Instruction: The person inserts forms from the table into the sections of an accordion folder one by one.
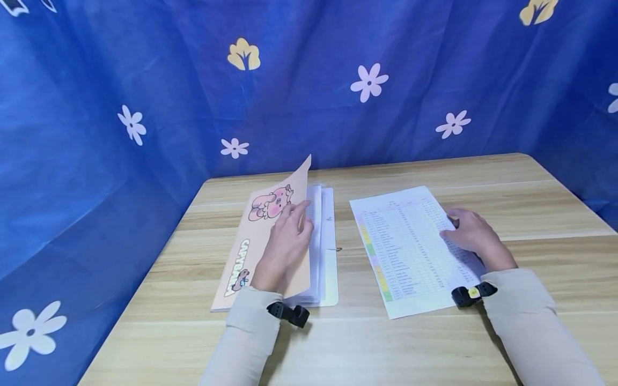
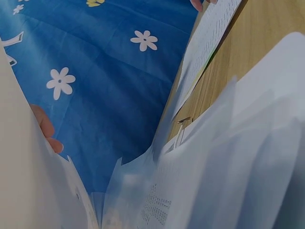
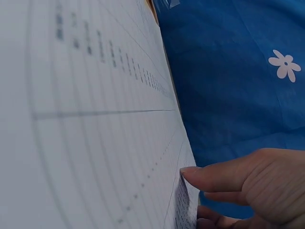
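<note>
A display folder [image 1: 267,230] with a peach capybara cover lies on the left of the table, its cover raised partway. My left hand [image 1: 288,241] holds the cover near its right edge; in the left wrist view its fingertips [image 2: 45,126] show beyond the cover's pale inner side [image 2: 33,176]. Clear sleeves [image 1: 316,241] with printed paper inside show beneath the cover. To the right is a printed table sheet [image 1: 401,246] with a coloured strip down its left side. My right hand [image 1: 470,236] pinches its right edge, thumb on top; the right wrist view shows the paper [image 3: 105,143] bent up there.
A small hook-like clasp [image 1: 338,249] sticks out from the folder's right edge. The wooden table [image 1: 367,348] runs back to a blue curtain [image 1: 299,107] with white flowers. Black bands with small cameras sit on both wrists.
</note>
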The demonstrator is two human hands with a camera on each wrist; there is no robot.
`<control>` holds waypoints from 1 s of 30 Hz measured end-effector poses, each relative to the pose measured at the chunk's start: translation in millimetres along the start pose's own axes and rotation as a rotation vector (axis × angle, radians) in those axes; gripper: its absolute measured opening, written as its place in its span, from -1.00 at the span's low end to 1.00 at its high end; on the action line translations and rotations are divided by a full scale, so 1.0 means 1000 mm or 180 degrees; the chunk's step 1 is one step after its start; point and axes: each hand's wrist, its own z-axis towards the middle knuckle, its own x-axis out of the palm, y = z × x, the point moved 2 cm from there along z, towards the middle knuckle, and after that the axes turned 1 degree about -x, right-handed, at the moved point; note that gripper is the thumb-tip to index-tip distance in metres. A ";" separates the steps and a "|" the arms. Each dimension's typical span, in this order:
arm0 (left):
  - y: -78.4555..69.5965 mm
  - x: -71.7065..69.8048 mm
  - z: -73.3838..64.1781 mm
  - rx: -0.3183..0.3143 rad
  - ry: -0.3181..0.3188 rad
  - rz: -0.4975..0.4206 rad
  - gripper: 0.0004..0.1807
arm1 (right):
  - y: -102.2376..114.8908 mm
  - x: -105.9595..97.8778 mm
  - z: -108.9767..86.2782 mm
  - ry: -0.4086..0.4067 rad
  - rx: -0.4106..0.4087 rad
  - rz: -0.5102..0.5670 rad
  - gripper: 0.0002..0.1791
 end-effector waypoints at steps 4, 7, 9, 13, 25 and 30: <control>0.000 0.000 0.000 0.0002 -0.0014 0.0012 -0.50 | 0.000 0.000 0.001 -0.0024 -0.0050 -0.0021 -0.27; 0.000 0.000 0.000 0.0011 -0.0018 0.0025 -0.50 | 0.000 -0.002 0.002 -0.0064 -0.0125 -0.0039 -0.33; 0.000 0.000 0.001 0.0011 -0.0018 0.0031 -0.50 | 0.000 -0.002 0.003 -0.0088 -0.0167 -0.0046 -0.42; -0.001 0.000 0.001 0.0023 0.0001 0.0035 -0.49 | 0.000 -0.002 0.003 -0.0130 -0.0273 -0.0051 -0.64; 0.000 0.002 0.001 -0.0031 0.0043 0.0039 -0.49 | 0.002 0.001 0.006 -0.0186 -0.0383 0.0197 -0.85; 0.000 0.001 0.000 -0.0021 0.0028 0.0034 -0.50 | 0.001 0.002 0.007 -0.0142 -0.0406 0.0308 -0.82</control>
